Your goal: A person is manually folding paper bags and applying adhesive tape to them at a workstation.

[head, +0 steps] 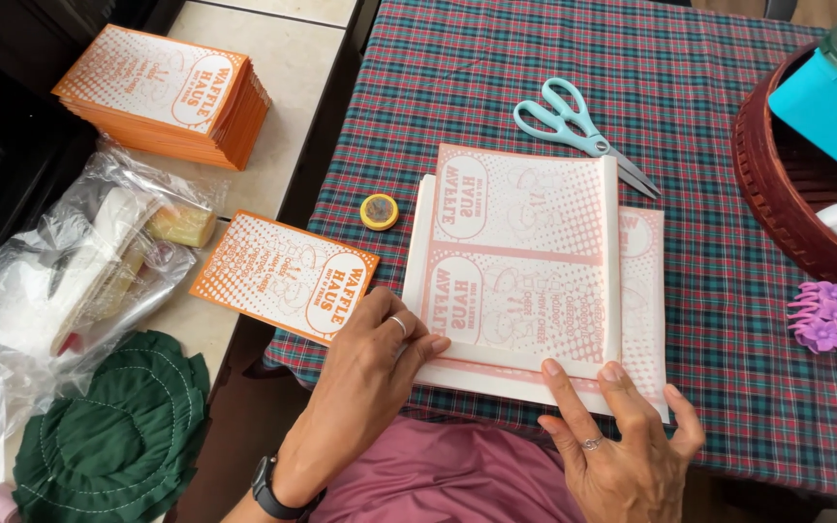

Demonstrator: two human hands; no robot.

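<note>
A stack of white sheets printed in pale orange [520,261] lies on the plaid tablecloth [709,136], the top sheet folded over. My left hand [375,353] rests flat with its fingers on the stack's near left corner. My right hand [622,426] presses its fingertips on the stack's near edge. A finished orange printed bag [283,276] lies just left of my left hand, at the table's edge.
Light blue scissors [573,121] lie beyond the sheets, and a small yellow round tin [379,210] to their left. A pile of orange bags [171,92], plastic bags [70,271] and green cloth [118,436] sit on the left counter. A dark red basket [777,184] and purple hair clip [830,320] are right.
</note>
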